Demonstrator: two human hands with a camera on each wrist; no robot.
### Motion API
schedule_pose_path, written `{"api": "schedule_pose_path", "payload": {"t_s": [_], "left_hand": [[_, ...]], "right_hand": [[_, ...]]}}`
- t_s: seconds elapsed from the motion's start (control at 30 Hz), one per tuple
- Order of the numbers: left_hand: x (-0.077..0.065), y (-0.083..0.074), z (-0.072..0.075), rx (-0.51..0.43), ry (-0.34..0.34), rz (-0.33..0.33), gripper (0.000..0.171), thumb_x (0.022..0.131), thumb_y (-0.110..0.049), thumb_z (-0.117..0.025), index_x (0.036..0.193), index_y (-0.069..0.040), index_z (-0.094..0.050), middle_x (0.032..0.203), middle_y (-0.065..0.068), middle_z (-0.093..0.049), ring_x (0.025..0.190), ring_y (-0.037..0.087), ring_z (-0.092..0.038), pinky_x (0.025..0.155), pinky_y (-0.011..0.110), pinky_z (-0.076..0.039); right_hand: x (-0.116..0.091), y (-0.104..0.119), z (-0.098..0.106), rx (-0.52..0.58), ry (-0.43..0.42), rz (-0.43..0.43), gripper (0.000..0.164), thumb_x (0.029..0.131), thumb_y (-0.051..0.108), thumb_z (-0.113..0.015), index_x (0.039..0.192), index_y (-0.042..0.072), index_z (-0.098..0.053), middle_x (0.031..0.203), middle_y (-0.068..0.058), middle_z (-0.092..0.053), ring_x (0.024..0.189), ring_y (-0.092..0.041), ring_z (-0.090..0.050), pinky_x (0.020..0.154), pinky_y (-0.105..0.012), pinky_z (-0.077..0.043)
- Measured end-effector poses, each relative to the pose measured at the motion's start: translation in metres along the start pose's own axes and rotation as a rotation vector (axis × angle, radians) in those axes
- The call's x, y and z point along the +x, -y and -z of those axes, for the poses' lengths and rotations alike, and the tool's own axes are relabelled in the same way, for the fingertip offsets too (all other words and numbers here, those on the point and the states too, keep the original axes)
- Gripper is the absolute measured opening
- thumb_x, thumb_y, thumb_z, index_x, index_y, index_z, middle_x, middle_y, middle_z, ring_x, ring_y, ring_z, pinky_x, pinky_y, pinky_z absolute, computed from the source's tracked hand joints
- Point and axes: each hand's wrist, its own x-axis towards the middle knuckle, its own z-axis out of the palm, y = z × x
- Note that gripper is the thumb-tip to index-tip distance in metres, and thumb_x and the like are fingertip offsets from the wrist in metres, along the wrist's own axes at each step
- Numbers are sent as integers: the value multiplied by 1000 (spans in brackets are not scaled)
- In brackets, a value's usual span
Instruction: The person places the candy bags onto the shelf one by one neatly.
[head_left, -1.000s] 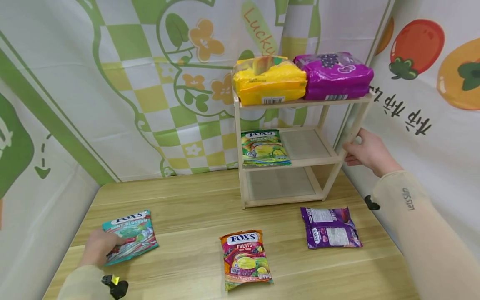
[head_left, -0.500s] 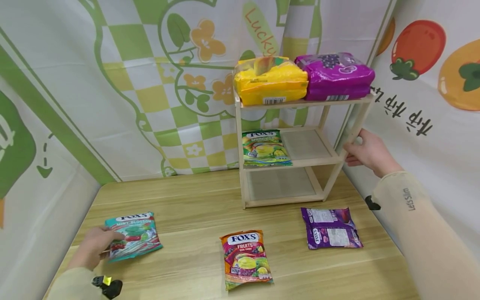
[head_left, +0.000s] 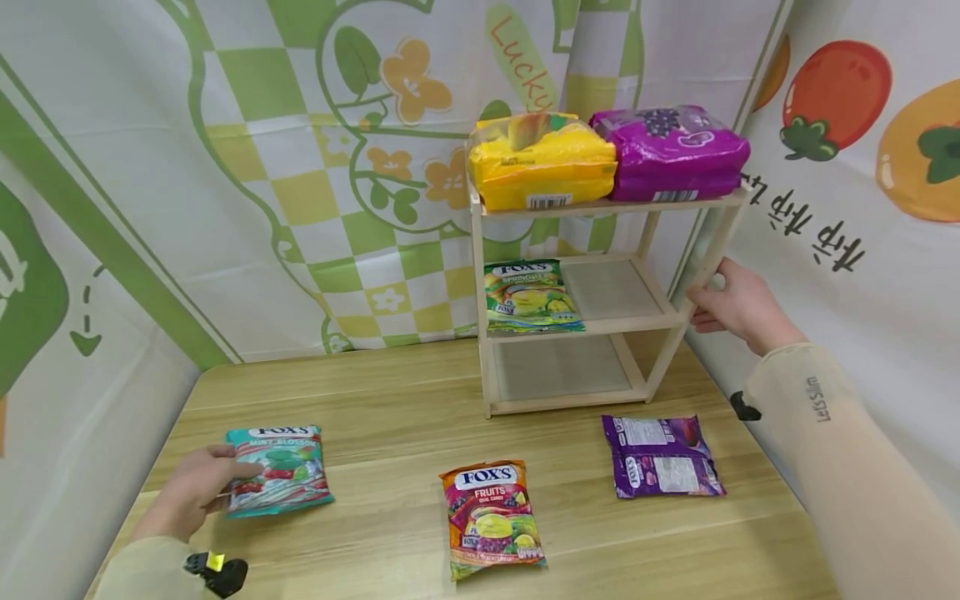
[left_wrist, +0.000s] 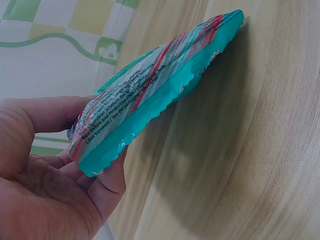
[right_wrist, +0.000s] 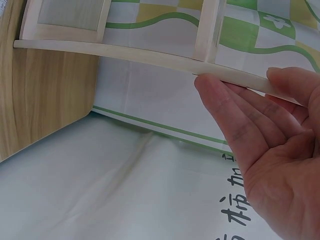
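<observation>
My left hand [head_left: 197,487] pinches a teal Fox's Mint Blossom candy bag [head_left: 283,471] by its left edge, thumb on top and fingers beneath. In the left wrist view this candy bag [left_wrist: 135,100] is tilted over the wood, its shadow spread below. At the right, my right hand [head_left: 738,306] holds the right front post of a small three-tier wooden shelf [head_left: 573,406]. The right wrist view shows the thumb and fingers of that hand [right_wrist: 270,130] on either side of the post [right_wrist: 125,54]. A green Fox's bag [head_left: 531,296] lies on the middle tier, at its left.
On the top tier sit a yellow pack [head_left: 542,167] and a purple pack [head_left: 667,154]. An orange Fox's Fruits bag [head_left: 492,521] and a purple Fox's bag [head_left: 663,457], back side up, lie on the wooden table [head_left: 360,533]. Printed cloth walls [head_left: 255,192] enclose the table.
My left hand has shifted the teal candy bag a little to the right, and more of the bag's face shows. My right hand stays on the shelf post.
</observation>
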Motion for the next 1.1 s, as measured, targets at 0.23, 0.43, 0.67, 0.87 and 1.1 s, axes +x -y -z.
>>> {"api": "schedule_pose_path", "payload": {"t_s": [0.23,0.43,0.67,0.87,1.1], "left_hand": [[0,-6,-2,-19,18,-21,95,94,-17,-71,152,21,-7,94,7,-65,75,14,-65,66,30,-59],[-2,-9,-4,-13,16,-46,93,93,-16,-72,152,20,-9,100,14,-64,75,13,-67,67,30,-60],[-2,-10,-7,-7,14,-70,90,93,-16,-72,149,21,-12,104,16,-63,77,13,-66,67,29,-60],[-2,-15,-8,1,11,-76,90,94,-16,-71,151,20,-12,105,15,-62,76,12,-65,67,28,-59],[-5,-21,-12,-3,1,-86,88,95,-17,-71,151,18,-14,107,17,-63,78,12,-66,68,28,-60]], "right_hand": [[0,0,0,2,-1,-3,63,107,25,-51,156,-5,-24,125,-37,-59,83,-15,-72,80,-40,-64],[0,0,0,-3,0,-4,63,107,26,-51,156,-4,-25,126,-37,-59,85,-17,-72,79,-39,-64],[-1,1,0,-13,-5,6,63,107,27,-51,156,-3,-26,125,-36,-60,91,-27,-73,78,-38,-64],[-2,3,0,-20,-9,11,62,107,26,-51,157,-2,-26,126,-35,-59,96,-33,-72,79,-39,-64],[-2,2,-1,-19,-10,5,63,107,27,-51,156,-2,-26,125,-35,-60,95,-32,-73,80,-39,-64]]}}
